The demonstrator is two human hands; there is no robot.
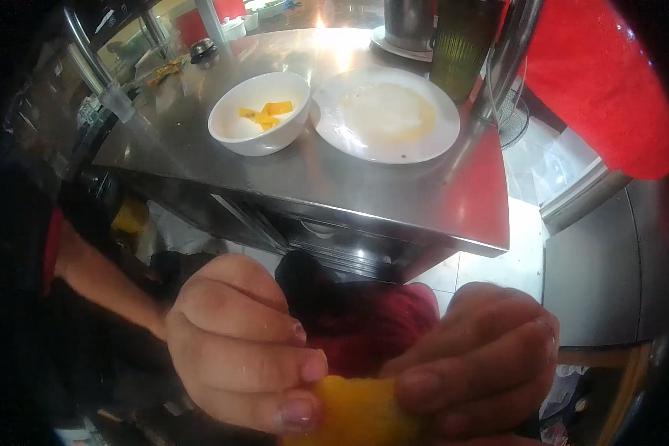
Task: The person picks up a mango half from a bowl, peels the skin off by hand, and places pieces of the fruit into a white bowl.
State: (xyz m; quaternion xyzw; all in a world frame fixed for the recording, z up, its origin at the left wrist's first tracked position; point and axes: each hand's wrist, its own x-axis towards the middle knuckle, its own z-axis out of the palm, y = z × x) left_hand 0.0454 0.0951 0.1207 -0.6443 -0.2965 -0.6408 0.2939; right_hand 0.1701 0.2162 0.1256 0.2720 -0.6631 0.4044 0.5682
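Observation:
Close to the camera, my left hand (240, 351) and my right hand (479, 368) both grip a yellow piece (362, 404), perhaps fruit or peel, between their fingers. Its lower part runs out of the picture. Beyond the hands, a white bowl (262, 146) on the steel table holds several yellow-orange strips (265, 116). A white oval plate (387, 150) lies beside the bowl on the right, with a wet yellowish stain and small dark specks on it.
The stainless steel table (334, 192) has a front edge and an open shelf below. A metal pot (408, 25) on a plate and a ribbed green container (461, 56) stand at the back right, near a steel post (502, 72). Red material (602, 83) hangs at the right.

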